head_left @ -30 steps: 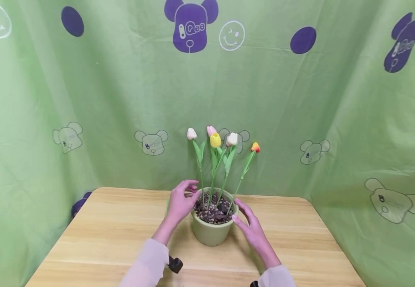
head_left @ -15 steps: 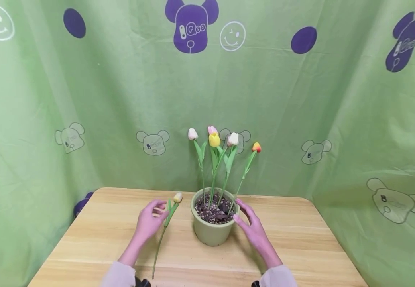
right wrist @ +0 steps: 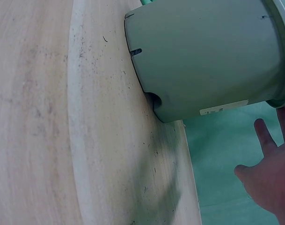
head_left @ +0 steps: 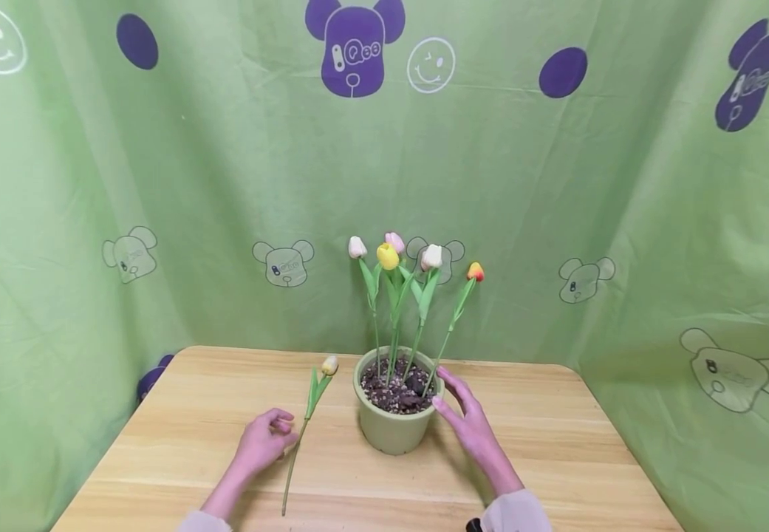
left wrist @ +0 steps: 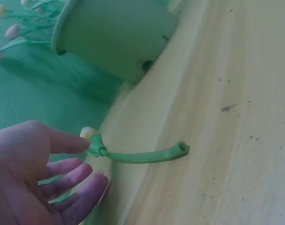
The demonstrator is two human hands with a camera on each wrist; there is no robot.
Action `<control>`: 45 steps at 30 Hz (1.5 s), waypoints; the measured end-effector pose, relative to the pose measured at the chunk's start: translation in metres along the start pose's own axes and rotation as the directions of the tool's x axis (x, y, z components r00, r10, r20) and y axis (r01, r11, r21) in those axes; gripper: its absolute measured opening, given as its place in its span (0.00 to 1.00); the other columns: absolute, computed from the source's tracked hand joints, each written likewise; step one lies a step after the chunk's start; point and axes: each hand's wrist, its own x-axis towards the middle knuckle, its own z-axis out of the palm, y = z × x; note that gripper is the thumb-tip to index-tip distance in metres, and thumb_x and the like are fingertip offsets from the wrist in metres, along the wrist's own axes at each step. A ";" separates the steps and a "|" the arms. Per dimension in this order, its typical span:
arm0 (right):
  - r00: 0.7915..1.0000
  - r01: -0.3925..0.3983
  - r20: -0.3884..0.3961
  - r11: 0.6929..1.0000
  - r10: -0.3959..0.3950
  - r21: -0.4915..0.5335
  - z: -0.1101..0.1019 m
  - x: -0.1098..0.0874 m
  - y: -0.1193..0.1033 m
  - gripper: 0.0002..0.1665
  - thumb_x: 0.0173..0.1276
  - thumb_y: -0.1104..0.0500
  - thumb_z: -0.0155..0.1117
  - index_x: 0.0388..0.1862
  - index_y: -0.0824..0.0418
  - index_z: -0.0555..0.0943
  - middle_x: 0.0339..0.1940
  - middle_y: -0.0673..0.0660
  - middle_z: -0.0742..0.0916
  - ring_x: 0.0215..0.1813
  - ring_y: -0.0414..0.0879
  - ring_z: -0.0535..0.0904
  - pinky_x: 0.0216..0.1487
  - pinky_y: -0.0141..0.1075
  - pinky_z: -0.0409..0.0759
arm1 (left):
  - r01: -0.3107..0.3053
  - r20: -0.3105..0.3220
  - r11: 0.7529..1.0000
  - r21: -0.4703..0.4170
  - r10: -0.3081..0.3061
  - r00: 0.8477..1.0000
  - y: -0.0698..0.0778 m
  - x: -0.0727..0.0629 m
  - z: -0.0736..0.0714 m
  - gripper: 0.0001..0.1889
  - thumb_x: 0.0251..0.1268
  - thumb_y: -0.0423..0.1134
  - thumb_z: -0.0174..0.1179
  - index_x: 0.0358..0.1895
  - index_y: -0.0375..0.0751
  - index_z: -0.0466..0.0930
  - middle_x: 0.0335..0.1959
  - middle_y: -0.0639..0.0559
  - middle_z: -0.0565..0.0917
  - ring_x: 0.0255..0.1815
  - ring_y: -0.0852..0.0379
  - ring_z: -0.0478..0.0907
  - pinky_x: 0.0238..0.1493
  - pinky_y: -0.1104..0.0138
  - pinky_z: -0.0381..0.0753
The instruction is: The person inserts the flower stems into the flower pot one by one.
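Observation:
A loose tulip (head_left: 314, 403) with a pale yellow-white head lies on the table left of the pot. My left hand (head_left: 264, 442) is beside its stem, fingers relaxed and loosely bent; the left wrist view shows the stem (left wrist: 144, 156) outside the fingers. Several tulips stand in soil in the green flowerpot (head_left: 392, 434), among them a yellow tulip (head_left: 388, 256) and an orange-red tulip (head_left: 475, 273). At the pot's right rim, my right hand (head_left: 473, 425) rests with spread fingers. Only part of this hand shows in the right wrist view, under the rim.
The wooden table (head_left: 557, 458) has rounded back corners. Small dark specks of soil (left wrist: 229, 108) are scattered on it. A green printed curtain (head_left: 224, 148) hangs behind the table and along both sides.
From the pot's left rim, my left hand has moved left and toward me, down beside the loose tulip's stem. The yellow tulip leans further left. My right hand stays at the rim.

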 end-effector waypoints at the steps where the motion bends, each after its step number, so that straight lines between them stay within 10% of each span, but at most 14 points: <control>1: 1.000 0.000 0.000 1.000 0.000 0.001 0.000 0.000 0.000 0.35 0.79 0.54 0.61 0.81 0.51 0.64 0.84 0.59 0.64 0.83 0.65 0.57 0.81 0.69 0.47 | -0.001 0.000 1.000 0.013 0.001 1.000 0.000 0.000 0.001 0.22 0.58 0.29 0.71 0.57 0.31 0.80 0.44 0.41 0.85 0.29 0.55 0.82 0.29 0.66 0.87; 17: 1.000 -0.015 0.003 1.000 0.015 -0.011 -0.001 0.000 0.000 0.36 0.79 0.52 0.61 0.81 0.51 0.63 0.84 0.59 0.64 0.83 0.65 0.56 0.80 0.70 0.48 | -0.049 -0.026 0.978 0.203 0.055 0.998 0.000 0.004 0.015 0.23 0.42 0.27 0.74 0.48 0.36 0.85 0.35 0.51 0.87 0.33 0.56 0.81 0.38 0.60 0.83; 45: 1.000 -0.016 0.006 1.000 0.016 0.001 0.000 -0.001 0.001 0.37 0.79 0.52 0.61 0.82 0.54 0.63 0.84 0.59 0.63 0.83 0.65 0.55 0.80 0.70 0.48 | -0.036 -0.048 0.999 0.017 0.037 0.998 0.009 0.001 0.006 0.18 0.57 0.19 0.64 0.52 0.29 0.83 0.38 0.42 0.85 0.26 0.54 0.80 0.23 0.70 0.83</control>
